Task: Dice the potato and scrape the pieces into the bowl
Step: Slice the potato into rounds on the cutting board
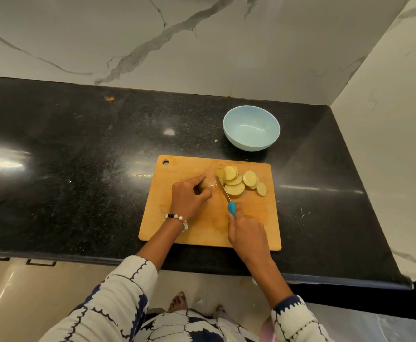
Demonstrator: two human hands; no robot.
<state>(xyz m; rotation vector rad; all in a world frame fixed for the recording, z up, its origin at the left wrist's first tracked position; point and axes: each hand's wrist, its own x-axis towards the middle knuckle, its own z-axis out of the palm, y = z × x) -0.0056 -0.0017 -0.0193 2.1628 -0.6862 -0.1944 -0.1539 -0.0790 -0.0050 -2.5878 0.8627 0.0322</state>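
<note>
The left hand (189, 193) curls over the uncut yellow potato end (205, 184) mid-wooden cutting board (209, 228), steadying it — the right hand (247, 233) grips the teal-handled knife (226, 196); the pale blue bowl (251, 141) waits beyond the board's far edge.

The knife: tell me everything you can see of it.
The knife is small, with a thin, narrow metal blade and a rounded teal handle that looks like plastic. The right hand grips the handle's near end. It lies over the wooden cutting board, blade pointing away from the person and slightly left, its far end at the cut face of the potato that the left hand holds. Cut slices lie just right of the blade. Motion blurs the far end.
</note>
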